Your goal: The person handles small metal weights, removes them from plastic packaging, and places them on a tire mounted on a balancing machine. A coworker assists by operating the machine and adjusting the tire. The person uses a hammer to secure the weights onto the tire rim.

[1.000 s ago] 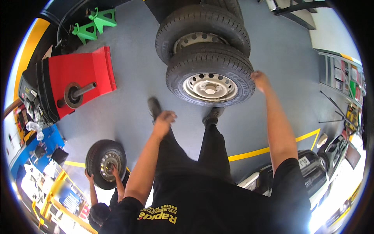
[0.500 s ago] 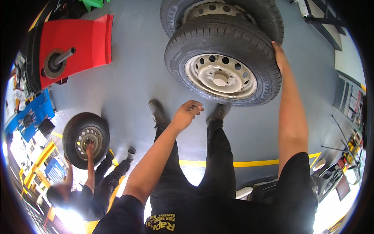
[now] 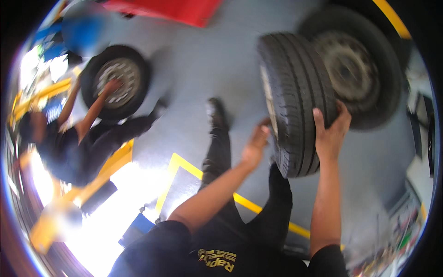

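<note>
A black tyre on a steel rim stands upright on its tread in front of me, seen edge-on. My right hand grips its tread on the right side. My left hand touches its left sidewall low down, fingers spread. A second wheel lies behind it, with a grey steel rim facing up. My dark trousers and shoes show below on the grey floor.
At the left another person crouches and holds a third wheel with both hands. A red machine stands at the top. Yellow floor lines run under my legs. Yellow lift parts and bright glare fill the lower left.
The tyre has gone from lying flat on the stack to standing upright on its tread. My left hand has risen to its sidewall. The view has swung to the right.
</note>
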Tool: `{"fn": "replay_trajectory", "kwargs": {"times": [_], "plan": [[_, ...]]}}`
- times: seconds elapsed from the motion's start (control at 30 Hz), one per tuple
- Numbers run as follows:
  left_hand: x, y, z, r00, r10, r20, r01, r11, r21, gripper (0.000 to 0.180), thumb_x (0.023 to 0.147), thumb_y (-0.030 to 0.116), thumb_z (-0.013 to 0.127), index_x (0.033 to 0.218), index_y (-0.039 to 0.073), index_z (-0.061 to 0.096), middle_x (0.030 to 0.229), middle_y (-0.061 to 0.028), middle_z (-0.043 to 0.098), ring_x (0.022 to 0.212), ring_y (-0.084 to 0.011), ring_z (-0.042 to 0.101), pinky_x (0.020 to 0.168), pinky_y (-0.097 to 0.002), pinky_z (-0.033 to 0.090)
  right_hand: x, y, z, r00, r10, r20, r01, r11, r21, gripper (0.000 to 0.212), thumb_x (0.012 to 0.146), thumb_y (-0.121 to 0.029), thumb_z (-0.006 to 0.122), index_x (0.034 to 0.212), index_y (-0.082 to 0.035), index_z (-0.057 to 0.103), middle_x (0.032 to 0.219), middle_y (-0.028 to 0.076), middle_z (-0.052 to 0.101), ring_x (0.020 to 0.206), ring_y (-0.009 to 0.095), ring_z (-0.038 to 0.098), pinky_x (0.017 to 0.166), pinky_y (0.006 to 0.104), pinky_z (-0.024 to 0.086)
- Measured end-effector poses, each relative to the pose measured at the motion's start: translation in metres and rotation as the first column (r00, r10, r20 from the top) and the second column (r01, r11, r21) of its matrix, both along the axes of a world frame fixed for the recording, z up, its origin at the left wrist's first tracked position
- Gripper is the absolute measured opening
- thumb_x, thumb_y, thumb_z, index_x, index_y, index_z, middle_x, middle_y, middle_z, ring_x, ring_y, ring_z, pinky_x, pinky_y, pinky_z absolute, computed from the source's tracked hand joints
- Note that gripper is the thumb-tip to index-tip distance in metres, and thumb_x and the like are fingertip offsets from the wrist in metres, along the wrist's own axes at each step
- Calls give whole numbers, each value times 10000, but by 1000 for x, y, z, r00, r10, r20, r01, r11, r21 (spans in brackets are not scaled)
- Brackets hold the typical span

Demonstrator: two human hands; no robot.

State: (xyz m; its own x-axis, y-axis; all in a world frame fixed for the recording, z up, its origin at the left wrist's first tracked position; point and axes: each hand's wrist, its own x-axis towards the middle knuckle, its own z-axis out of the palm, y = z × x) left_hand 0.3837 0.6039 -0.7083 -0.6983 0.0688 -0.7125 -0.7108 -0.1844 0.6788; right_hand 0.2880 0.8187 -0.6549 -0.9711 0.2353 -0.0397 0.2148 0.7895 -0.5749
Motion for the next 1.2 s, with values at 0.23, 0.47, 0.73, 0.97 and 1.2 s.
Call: {"fn": "replay_trajectory", "kwargs": {"times": [0.23,0.47,0.73,0.97,1.2], "plan": [[130,-7,1,837,547,-24,-537,813,-226,747,1055,592,339,1602,88,262,1609,-179,337,1506,-306,283,1217,-365,211,51,-184,21,955,122,269,-196,944,267,879,908,-612,619,1533,-50,359,1492,209,437,1316,406,472,1048,520,441],[160,-21,-30,608,785,115,-756,617,-219,828,1029,630,397,1559,0,313,1542,-208,412,1439,-307,370,1196,-366,247,61,-227,3,775,552,308,-600,796,84,810,931,-489,648,1551,-72,335,1534,231,385,1380,418,414,1126,510,367],[118,-121,-57,312,923,225,-908,359,-216,949,985,730,367,1573,-9,268,1589,-210,358,1451,-351,368,1197,-413,289,83,-112,14,723,594,352,-617,785,-58,705,982,-476,581,1535,-91,374,1491,240,442,1364,448,417,1140,531,323],[62,-223,-31,307,841,445,-941,337,13,906,1006,674,398,1619,66,123,1663,-170,215,1510,-359,271,1230,-496,216,70,-187,-26,839,520,163,-544,811,213,750,996,-670,331,1382,-75,573,1350,212,534,1246,413,488,1021,543,359],[-5,-248,-13,500,788,359,-768,595,-238,980,970,681,480,1623,69,82,1636,-227,264,1509,-383,273,1217,-456,239,15,-234,-17,898,378,224,-433,853,293,768,1007,-668,298,1297,-35,622,1290,206,549,1198,417,502,970,569,384]]}}
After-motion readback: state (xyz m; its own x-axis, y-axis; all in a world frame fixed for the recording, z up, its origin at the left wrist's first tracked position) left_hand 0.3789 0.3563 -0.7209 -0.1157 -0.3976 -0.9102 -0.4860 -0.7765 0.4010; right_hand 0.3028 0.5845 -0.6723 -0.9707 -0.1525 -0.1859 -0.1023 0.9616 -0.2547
